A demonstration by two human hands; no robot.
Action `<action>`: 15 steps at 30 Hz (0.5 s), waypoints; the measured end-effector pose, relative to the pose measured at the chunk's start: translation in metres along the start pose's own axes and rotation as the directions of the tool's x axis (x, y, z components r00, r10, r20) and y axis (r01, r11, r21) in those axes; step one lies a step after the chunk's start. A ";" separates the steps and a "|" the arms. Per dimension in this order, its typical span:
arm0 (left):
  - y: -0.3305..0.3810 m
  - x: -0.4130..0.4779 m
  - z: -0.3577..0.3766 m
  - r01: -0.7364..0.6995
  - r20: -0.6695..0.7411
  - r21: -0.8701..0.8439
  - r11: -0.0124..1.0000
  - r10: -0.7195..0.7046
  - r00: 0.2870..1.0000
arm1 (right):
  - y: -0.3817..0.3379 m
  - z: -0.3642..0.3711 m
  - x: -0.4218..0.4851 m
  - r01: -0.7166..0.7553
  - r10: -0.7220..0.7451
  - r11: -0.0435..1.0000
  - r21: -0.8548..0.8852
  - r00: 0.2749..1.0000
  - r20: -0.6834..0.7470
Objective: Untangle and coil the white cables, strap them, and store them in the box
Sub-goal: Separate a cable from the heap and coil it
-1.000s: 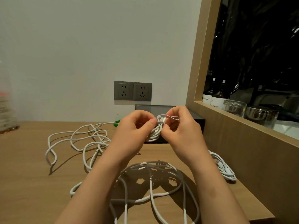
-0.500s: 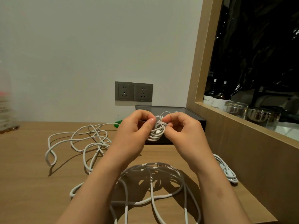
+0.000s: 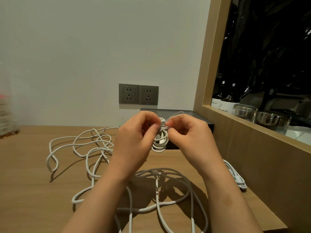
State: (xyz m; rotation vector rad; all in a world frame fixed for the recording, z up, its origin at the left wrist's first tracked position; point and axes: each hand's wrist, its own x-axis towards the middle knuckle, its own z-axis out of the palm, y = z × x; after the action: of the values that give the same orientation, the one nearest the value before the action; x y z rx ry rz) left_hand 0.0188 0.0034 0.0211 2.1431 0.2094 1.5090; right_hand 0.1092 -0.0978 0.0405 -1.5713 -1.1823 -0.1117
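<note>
since a moment ago the right hand has drawn in tight against the small coiled white cable bundle, the thin tie strand now short at twelve o'clock: i'd judge the strapping nearly cinched. the left hand pinches the bundle's waist from nine o'clock, the right from three; the black open box waits just behind.

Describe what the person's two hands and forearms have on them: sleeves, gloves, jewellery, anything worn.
Nothing worn shows. The left hand and right hand are bare, with no gloves, and no rings are visible on the fingers. Both forearms are uncovered all the way to the bottom edge of the picture: no sleeves, watch, bracelet or strap on either wrist. Fingernails look short and unpainted, as far as the view allows.
</note>
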 end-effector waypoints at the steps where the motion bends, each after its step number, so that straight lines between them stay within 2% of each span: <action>1: 0.001 0.001 -0.002 0.028 0.014 -0.067 0.997 -0.027 1.000 | -0.001 0.000 0.000 -0.009 0.009 1.000 0.013 1.000 0.007; 3: 0.003 0.002 -0.005 0.085 0.060 -0.184 0.979 -0.075 0.995 | -0.001 -0.001 -0.001 -0.028 0.027 0.999 0.037 1.000 0.014; 9: 0.010 0.004 -0.016 0.208 0.236 -0.388 0.898 -0.121 0.964 | 0.001 -0.004 -0.002 -0.144 0.136 0.975 0.169 0.989 0.059; 13: 0.008 0.005 -0.020 0.262 0.397 -0.286 0.922 -0.135 0.908 | 0.001 -0.009 -0.002 -0.173 0.163 0.954 0.243 0.985 0.059; 15: 0.006 0.004 -0.017 0.256 0.389 -0.216 0.942 -0.158 0.908 | 0.003 -0.009 -0.002 -0.178 0.171 0.945 0.273 0.984 0.049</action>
State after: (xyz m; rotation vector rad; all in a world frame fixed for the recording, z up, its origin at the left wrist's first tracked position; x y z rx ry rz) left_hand 0.0035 0.0053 0.0321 2.0639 0.0956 0.9347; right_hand 0.1146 -0.1057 0.0406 -1.4234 -1.0226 0.1832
